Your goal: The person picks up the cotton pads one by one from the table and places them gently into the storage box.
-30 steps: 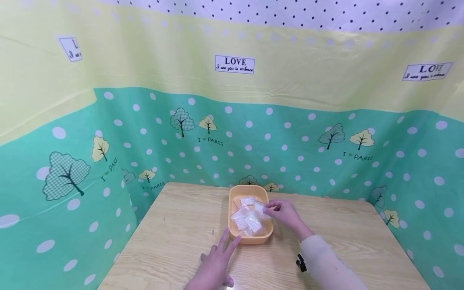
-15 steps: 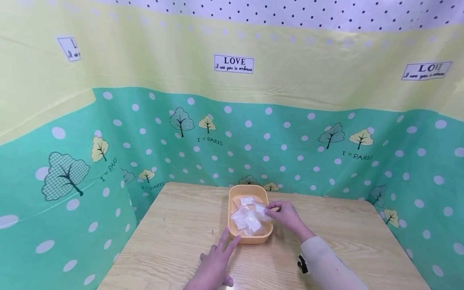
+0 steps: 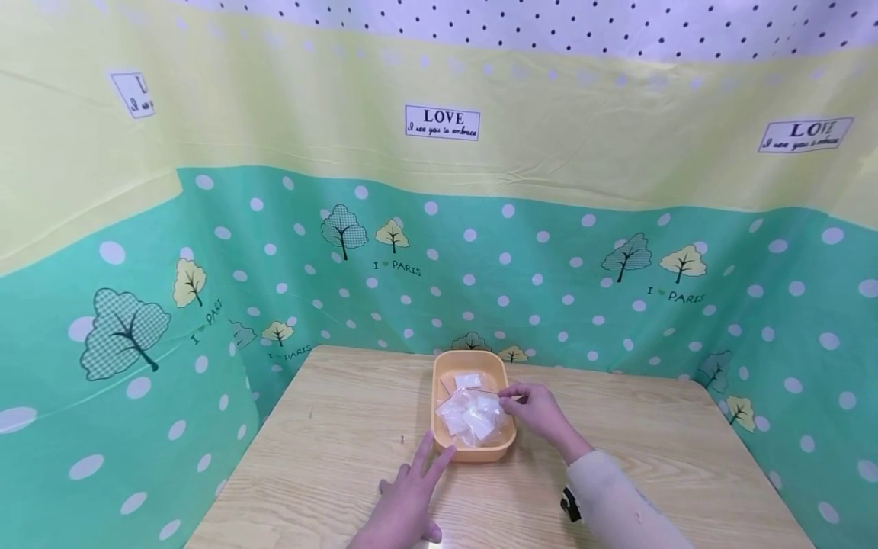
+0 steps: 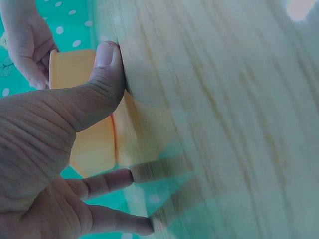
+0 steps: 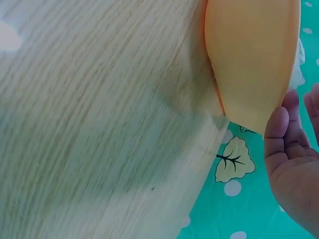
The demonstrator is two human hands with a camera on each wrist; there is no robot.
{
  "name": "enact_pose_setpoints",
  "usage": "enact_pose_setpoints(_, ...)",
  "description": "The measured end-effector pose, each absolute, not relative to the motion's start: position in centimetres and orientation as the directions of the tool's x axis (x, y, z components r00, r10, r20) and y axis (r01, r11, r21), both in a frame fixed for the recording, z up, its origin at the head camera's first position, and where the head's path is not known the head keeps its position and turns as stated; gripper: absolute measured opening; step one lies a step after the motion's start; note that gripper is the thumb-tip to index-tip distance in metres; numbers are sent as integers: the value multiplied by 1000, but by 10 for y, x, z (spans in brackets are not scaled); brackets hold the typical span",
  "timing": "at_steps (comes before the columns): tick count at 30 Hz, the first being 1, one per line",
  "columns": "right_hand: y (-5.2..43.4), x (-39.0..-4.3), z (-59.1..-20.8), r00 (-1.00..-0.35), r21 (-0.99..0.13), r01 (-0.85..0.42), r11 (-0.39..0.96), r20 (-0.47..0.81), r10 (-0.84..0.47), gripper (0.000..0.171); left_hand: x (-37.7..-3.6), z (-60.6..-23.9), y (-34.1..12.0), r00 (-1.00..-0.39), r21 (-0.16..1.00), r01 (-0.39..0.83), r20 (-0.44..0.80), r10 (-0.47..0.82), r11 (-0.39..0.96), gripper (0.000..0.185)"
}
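Observation:
An orange plastic tray stands on the wooden table, holding several small clear zip bags with white contents. My right hand is over the tray's right rim, pinching the red-lined top edge of one zip bag between thumb and forefinger. From the right wrist view, the right hand sits at the rim and the tray's wall hides most of the bags. My left hand has its fingers spread, fingertips on the table close to the tray's near left corner. Its thumb overlaps the tray in the left wrist view.
A green and yellow patterned curtain surrounds the back and sides of the table. A small black item shows by the right sleeve. The tray stands near the table's back edge.
The pinched zip bag has shifted slightly left and lies more over the other bags. Its red-lined edge now shows more level. The left hand and tray have stayed put.

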State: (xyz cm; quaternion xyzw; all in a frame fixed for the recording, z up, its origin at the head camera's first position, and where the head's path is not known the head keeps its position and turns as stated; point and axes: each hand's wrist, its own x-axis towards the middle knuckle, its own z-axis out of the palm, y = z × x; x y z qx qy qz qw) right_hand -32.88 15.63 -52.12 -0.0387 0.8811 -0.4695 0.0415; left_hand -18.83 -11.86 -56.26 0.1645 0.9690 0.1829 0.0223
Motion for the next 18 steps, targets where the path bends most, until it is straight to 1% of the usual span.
enact_pose_setpoints(9,160,-324,-517,-994,-826,-24,564,-39,-100,19,-191,-563,-117,-948,379,292,-8,319,878,140)
enact_pose_setpoints(13,168,-319,-514,-995,-824,-40,565,-19,-97,22,-190,-562,-122,-946,431,282,-22,323,857,138)
enact_pose_setpoints(18,192,-313,-517,-998,-804,-39,593,-2,-68,25,-186,-561,-135,-937,497,294,-18,348,816,134)
